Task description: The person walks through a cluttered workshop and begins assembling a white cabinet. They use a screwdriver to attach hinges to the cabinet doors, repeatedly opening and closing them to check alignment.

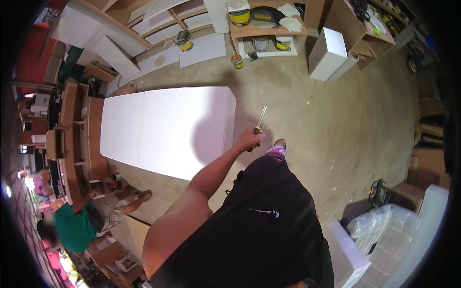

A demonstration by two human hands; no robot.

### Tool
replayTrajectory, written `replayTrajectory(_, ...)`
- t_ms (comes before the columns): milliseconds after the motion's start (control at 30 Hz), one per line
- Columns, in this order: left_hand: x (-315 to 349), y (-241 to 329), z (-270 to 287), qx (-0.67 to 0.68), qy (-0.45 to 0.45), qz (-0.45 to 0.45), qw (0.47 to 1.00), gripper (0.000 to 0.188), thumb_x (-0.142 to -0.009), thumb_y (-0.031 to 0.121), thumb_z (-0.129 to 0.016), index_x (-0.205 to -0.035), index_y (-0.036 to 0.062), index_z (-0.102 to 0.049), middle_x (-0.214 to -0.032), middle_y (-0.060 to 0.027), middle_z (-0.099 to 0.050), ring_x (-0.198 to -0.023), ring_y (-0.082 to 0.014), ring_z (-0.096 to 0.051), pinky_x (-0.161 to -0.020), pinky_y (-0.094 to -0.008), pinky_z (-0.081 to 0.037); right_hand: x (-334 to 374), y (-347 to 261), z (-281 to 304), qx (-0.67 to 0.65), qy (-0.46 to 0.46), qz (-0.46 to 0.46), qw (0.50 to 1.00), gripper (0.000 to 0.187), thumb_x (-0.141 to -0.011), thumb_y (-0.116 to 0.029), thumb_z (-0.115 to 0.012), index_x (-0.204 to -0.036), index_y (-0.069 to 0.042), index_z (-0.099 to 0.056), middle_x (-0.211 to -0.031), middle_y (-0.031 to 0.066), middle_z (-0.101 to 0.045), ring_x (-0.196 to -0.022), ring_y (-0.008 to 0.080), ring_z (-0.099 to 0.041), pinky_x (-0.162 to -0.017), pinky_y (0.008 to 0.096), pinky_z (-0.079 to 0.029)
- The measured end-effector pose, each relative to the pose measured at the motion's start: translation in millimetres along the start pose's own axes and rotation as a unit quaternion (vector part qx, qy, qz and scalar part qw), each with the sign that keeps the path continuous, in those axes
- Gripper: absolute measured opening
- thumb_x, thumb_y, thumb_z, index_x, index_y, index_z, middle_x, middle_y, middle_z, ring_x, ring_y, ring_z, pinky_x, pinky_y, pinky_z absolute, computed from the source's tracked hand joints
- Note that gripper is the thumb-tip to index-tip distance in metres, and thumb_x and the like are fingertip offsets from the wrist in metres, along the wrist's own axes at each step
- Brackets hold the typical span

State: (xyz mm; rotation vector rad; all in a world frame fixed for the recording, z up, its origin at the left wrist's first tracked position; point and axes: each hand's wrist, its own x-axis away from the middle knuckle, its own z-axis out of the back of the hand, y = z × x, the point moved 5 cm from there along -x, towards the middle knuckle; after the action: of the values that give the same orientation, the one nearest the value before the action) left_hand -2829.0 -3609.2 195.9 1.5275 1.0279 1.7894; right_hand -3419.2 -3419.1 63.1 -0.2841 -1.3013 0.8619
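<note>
Lgst thing: long white cab. [165,127] lying on floor [355,125], seam across its top, shadow over its R end; nr side & R of cab., wearer's black garment [278,201] fills the lower middle & hides floor behind it; well R of cab. & nearer, clear-wrapped bundle [384,225], partly lost in dark lens rim; nr-L of cab., co-worker in green top [77,228], small & bent by the fisheye, so what their hands hold is hard to make out; beyond cab.'s R end, wooden stand [261,30] w/ tins on & under it; R of that, also beyond cab., upright white box [328,53]; L hand [250,139] just R of cab.'s R end, fingers curled tight round a handle, palm side & most fingertips hidden; R hand out of view, so can't tell its state; screwdriver-like tool [258,129] in L hand, also just R of cab., black/yellow handle mostly covered by the grip, bright shaft pointing away from wearer; shaft looks doubled, can't tell if 1 tool or 2; smallest: lone tin [237,61] on floor, beyond cab.'s R end, nr stand.
</note>
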Motion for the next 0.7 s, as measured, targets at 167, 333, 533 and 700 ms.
replayTrajectory(167,-62.4,69.9,-9.9,-0.108,-0.036,-0.034,0.993,0.027,-0.076,0.027,-0.066,-0.087,0.0023,-0.062,-0.068,-0.0074,-0.063,-0.058,-0.0161,-0.064,-0.055,-0.0312,-0.050,-86.3,-146.0,41.0,0.058,-0.065,-0.037,0.995,0.010,-0.087,-0.010,-0.060,-0.083,-0.001,-0.062,-0.068,-0.0002,-0.057,-0.060,0.0103,-0.054,-0.056,0.0249,-0.044)
replayTrajectory(333,-94.8,90.5,44.6,-0.084,0.069,0.025,0.994,0.029,-0.075,0.026,-0.068,-0.089,0.0016,-0.062,-0.071,-0.0082,-0.064,-0.057,-0.0154,-0.064,-0.056,-0.0297,-0.050,-200.5,-334.2,35.2,0.080,-0.102,-0.038,0.991,0.014,-0.089,-0.015,-0.060,-0.082,-0.003,-0.061,-0.066,0.0012,-0.057,-0.059,0.0119,-0.055,-0.055,0.0256,-0.044)
replayTrajectory(533,-92.7,67.5,101.9,0.066,0.225,0.132,0.963,0.021,-0.077,0.017,-0.068,-0.088,0.0007,-0.061,-0.069,-0.0069,-0.063,-0.055,-0.0133,-0.061,-0.052,-0.0268,-0.049,-413.3,-500.4,-8.9,0.133,-0.149,-0.038,0.979,0.028,-0.086,-0.013,-0.059,-0.111,0.000,-0.058,-0.071,0.0065,-0.061,-0.056,0.0118,-0.056,-0.048,0.0253,-0.041)
replayTrajectory(700,-79.7,61.9,83.4,0.201,0.324,0.208,0.901,0.016,-0.082,0.015,-0.066,-0.086,0.0002,-0.062,-0.068,-0.0076,-0.062,-0.052,-0.0132,-0.059,-0.049,-0.0267,-0.048,-550.4,-661.1,-75.4,0.260,-0.248,0.009,0.933,0.039,-0.080,-0.005,-0.060,-0.117,0.003,-0.056,-0.075,0.0103,-0.064,-0.058,0.0157,-0.059,-0.049,0.0265,-0.043)
